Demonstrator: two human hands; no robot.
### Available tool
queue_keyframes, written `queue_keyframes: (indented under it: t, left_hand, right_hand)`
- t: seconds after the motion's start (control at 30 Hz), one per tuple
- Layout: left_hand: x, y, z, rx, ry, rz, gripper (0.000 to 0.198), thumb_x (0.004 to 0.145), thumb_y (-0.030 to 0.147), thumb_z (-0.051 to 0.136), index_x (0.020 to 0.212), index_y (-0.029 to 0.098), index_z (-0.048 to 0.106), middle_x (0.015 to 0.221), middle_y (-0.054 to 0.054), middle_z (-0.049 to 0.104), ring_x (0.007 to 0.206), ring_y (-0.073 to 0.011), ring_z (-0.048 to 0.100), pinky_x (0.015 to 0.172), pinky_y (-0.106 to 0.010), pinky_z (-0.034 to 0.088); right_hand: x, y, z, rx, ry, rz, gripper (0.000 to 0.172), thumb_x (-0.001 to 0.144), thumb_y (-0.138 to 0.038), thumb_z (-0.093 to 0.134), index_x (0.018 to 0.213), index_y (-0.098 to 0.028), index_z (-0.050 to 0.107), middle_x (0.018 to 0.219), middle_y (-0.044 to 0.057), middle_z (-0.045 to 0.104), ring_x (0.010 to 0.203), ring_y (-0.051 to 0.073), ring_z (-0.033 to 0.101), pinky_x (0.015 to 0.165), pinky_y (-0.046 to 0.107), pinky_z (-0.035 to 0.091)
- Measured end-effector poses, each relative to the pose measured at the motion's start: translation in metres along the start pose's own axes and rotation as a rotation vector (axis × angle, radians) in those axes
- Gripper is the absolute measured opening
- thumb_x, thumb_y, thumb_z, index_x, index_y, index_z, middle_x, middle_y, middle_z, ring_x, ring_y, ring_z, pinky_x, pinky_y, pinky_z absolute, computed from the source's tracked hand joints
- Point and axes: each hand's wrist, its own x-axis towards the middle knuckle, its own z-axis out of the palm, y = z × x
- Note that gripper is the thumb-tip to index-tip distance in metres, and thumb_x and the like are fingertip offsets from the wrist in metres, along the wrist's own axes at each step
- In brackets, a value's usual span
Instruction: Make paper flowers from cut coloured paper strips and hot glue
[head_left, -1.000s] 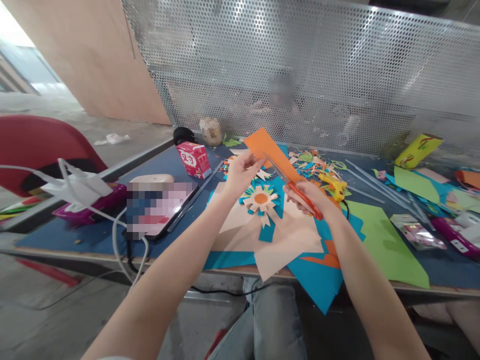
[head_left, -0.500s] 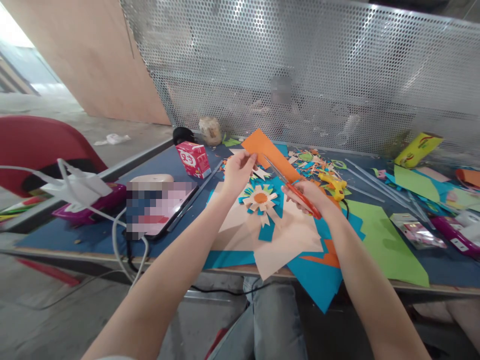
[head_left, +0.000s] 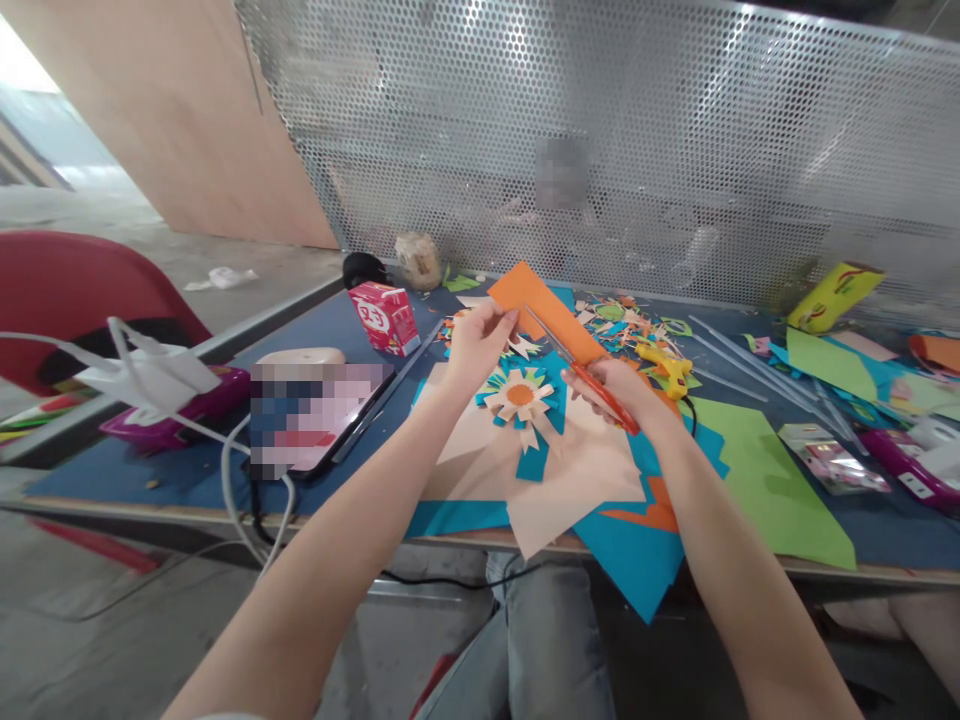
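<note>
My left hand pinches the edge of an orange sheet of paper, held up above the table. In my right hand is a pair of scissors with orange-red handles. Their blades point up and left and lie against the orange sheet, close to my left fingertips. Below my hands rests a layered paper flower with an orange centre, cream petals and blue and green paper behind. It lies on cream sheets, with blue sheets under them.
A yellow glue gun and a heap of paper scraps lie beyond my right hand. Left are a pink box, a tablet-like device and a purple power strip with cables. Green paper lies right; perforated metal stands behind.
The orange sheet has shifted slightly and turned a little. My hands keep nearly the same places, with the scissors still at the sheet.
</note>
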Motion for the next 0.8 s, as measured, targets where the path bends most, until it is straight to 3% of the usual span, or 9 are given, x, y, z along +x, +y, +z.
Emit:
queue_keyframes:
  t: [0.27,0.5,0.8]
  left_hand:
    - [-0.0055,0.0081,0.0041,0.006,-0.083,-0.013,0.021,0.078,0.029,0.054,0.062,0.016,0.053,0.051,0.002,0.055,0.045,-0.0087,0.049,0.046,-0.021,0.039]
    - [-0.0046,0.0076,0.0047,-0.077,-0.084,-0.081,0.020,0.076,0.029,0.056,0.061,0.016,0.053,0.052,0.001,0.057,0.046,-0.0089,0.050,0.046,-0.021,0.039]
    - [-0.0040,0.0095,0.0063,-0.127,-0.173,-0.137,0.018,0.071,0.030,0.059,0.063,0.015,0.055,0.053,0.002,0.056,0.046,-0.0082,0.049,0.045,-0.021,0.039]
  right_hand:
    - [0.0046,0.0063,0.0003,-0.049,0.019,-0.066,0.064,0.065,-0.077,0.044,0.071,-0.015,0.058,0.042,-0.005,0.040,0.037,0.007,0.037,0.041,0.022,0.029]
    - [0.0065,0.0074,0.0000,-0.082,0.039,-0.047,0.059,0.069,-0.072,0.046,0.067,-0.015,0.058,0.040,-0.004,0.038,0.037,0.008,0.038,0.042,0.023,0.030]
    - [-0.0003,0.0001,-0.0008,-0.029,0.035,-0.070,0.058,0.066,-0.072,0.050,0.067,-0.015,0.060,0.040,-0.004,0.040,0.039,0.010,0.041,0.043,0.023,0.035]
